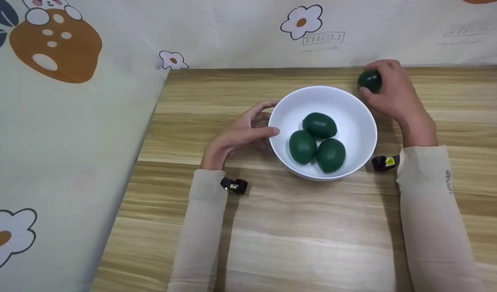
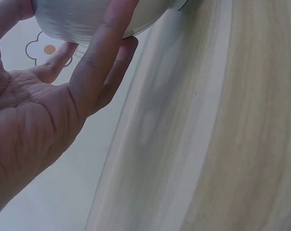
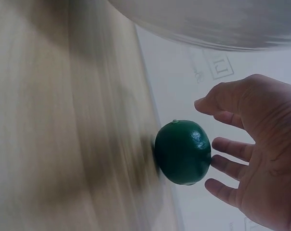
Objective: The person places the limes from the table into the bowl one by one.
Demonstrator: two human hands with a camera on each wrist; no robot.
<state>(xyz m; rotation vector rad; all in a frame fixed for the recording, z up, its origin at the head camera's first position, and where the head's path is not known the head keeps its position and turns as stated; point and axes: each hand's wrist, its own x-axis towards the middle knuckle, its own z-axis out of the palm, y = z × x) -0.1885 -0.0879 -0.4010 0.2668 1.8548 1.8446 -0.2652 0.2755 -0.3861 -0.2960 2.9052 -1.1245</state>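
Observation:
A white bowl (image 1: 356,121) stands on the table with three dark green limes (image 1: 320,125) grouped inside it. My left hand (image 1: 248,127) grips the bowl's left side, thumb over the rim and fingers along the outer wall; the left wrist view shows those fingers against the bowl's underside (image 2: 68,21). Beyond the bowl, at the back right, another glossy green lime (image 3: 182,151) rests on the table. Around it reaches my right hand (image 1: 394,93), fingertips right at the lime's side, the thumb standing apart from it in the right wrist view.
The wood-grain table (image 1: 313,227) ends at the back against a pale patterned sheet (image 1: 232,32), which also covers the left side. A small black camera sits at each sleeve cuff. The bowl's wall (image 3: 222,24) hangs close above the right thumb in the right wrist view.

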